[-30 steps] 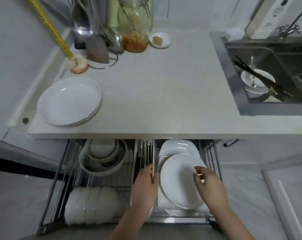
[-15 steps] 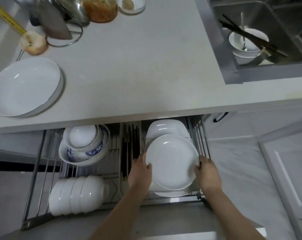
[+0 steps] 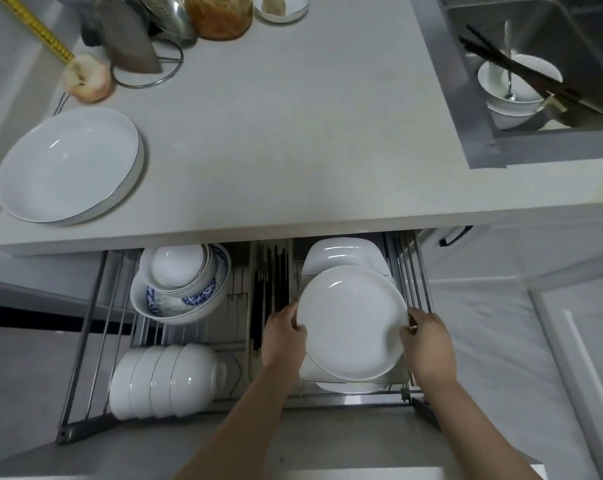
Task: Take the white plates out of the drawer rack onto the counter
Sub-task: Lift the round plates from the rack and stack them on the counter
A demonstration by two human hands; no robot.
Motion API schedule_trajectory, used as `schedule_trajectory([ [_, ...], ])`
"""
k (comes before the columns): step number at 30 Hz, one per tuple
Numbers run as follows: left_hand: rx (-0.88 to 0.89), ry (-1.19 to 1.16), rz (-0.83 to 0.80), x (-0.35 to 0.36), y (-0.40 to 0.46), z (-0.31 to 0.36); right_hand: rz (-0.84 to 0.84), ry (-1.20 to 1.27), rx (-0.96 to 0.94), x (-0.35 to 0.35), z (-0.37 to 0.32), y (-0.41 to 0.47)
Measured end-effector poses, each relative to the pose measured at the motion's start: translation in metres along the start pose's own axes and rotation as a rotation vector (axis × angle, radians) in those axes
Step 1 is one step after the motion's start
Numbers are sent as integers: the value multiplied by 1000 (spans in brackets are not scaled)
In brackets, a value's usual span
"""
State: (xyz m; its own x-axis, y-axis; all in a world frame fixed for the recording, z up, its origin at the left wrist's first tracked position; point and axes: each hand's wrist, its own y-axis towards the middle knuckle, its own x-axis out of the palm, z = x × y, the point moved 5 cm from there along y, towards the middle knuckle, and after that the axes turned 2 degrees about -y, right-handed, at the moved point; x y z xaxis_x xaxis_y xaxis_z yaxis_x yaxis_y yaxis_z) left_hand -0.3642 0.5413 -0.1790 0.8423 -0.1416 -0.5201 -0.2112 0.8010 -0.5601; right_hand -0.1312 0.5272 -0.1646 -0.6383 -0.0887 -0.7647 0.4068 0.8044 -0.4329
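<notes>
Hands on one round white plate [image 3: 352,322]: left hand [image 3: 284,336] gripping its left rim, right hand [image 3: 428,337] clasping its right rim. Plate face up over the right compartment of the pulled-out drawer rack [image 3: 81,344], above other white dishes [image 3: 341,256]. Left of it, dark chopsticks [image 3: 274,282], then stacked bowls [image 3: 166,379]. Farther up, larger white plate [image 3: 68,164] flat on the tabletop [image 3: 293,133], far left.
</notes>
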Motion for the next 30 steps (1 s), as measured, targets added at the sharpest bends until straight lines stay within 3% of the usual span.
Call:
schedule_trajectory([
  [14, 6, -65, 146, -95, -52, -4, -37, 83, -197, -12, -73, -59],
  [23, 33, -207, 309, -208, -96, 15, -130, 113, -441, -38, -182, -111],
  [30, 77, -256, 470, -305, -92, 51, -106, 98, -624, -49, -291, -129],
])
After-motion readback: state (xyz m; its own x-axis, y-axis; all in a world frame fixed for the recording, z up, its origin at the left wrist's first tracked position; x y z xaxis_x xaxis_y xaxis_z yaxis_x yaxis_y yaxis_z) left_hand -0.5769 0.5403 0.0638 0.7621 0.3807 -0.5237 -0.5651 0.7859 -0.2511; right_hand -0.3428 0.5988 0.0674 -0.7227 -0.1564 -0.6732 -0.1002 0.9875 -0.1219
